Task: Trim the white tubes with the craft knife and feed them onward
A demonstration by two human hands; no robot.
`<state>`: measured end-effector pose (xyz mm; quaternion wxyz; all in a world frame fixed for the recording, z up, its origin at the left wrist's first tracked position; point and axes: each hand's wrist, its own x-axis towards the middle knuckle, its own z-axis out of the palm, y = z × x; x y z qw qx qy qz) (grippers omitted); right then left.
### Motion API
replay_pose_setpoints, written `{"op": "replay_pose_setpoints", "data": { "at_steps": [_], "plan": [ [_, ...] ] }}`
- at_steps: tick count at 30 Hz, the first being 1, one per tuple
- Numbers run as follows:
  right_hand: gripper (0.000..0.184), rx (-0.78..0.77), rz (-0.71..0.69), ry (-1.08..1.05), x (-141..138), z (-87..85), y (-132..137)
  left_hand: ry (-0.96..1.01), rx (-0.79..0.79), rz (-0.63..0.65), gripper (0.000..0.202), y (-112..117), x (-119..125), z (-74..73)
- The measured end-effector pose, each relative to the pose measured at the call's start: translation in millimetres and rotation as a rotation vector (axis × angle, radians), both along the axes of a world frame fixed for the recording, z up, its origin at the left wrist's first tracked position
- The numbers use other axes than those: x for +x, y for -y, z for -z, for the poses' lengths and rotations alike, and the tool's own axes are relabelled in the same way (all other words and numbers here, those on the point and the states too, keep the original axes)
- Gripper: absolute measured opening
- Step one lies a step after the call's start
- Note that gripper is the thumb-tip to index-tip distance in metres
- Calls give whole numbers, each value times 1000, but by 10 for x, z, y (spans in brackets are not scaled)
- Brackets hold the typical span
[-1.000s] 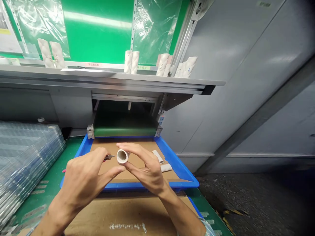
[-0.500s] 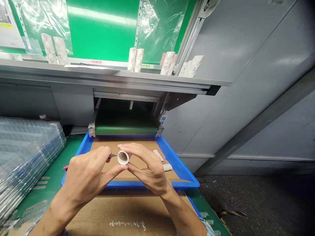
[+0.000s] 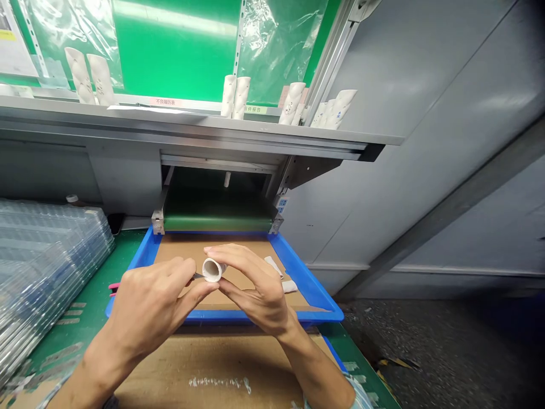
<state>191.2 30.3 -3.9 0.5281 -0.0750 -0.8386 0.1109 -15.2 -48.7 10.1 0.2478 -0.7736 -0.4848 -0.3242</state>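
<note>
A short white tube (image 3: 212,270) is held with its open end facing me, above the blue tray. My right hand (image 3: 255,284) grips it, fingers over the top and thumb below. My left hand (image 3: 157,301) is closed around a small knife (image 3: 198,276), of which only a dark metal tip shows against the tube's left edge. The left thumb touches the tube's lower rim. The rest of the knife is hidden behind my fingers.
Beneath my hands is a cardboard-lined blue tray (image 3: 315,284) with two white tubes (image 3: 289,286) at its right. Behind it runs a green conveyor belt (image 3: 219,218) carrying another tube (image 3: 227,179). Clear plastic trays (image 3: 55,255) are stacked left. Patterned tubes (image 3: 292,103) stand on the shelf (image 3: 191,133).
My left hand has turned slightly, and less of the knife shows beside the tube. The tube has shifted slightly up and left in view. My right hand keeps its hold.
</note>
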Motion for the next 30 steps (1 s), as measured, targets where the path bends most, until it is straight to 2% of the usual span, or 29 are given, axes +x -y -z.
{"op": "replay_pose_setpoints", "data": {
  "at_steps": [2, 4, 9, 11, 13, 15, 17, 20, 25, 30],
  "plan": [
    [39, -26, 10, 4, -8, 27, -6, 53, -45, 80, 49, 0, 1, -18],
    [41, -117, 6, -32, -22, 60, -19, 124, -86, 143, 49, -1, -6, -36],
    [40, -637, -199, -244, -89, 94, -106, 223, -84, 202, 34, -34, -19, -10],
    [46, -820, -278, -308, -124, 88, -143, 206, -105, 239, 41, -60, -11, 35],
    [51, -956, -347, -328, -158, 83, -165, 177, -104, 278, 35, -82, 2, 78],
    [51, -1045, -420, -255, -188, 84, -167, 177, -69, 313, 28, -92, 16, 101],
    [51, -1061, -460, -100, -211, 89, -156, 194, -47, 330, 24, -86, 29, 97],
    [52, -984, -430, 36, -222, 103, -145, 222, -44, 320, 20, -66, 44, 75],
    [38, -848, -267, 10, -149, 106, -207, 247, -26, 337, 22, -48, 38, 94],
    [28, -823, -199, 2, -27, 41, -277, 232, 6, 389, 28, 27, 26, 125]
  ]
}}
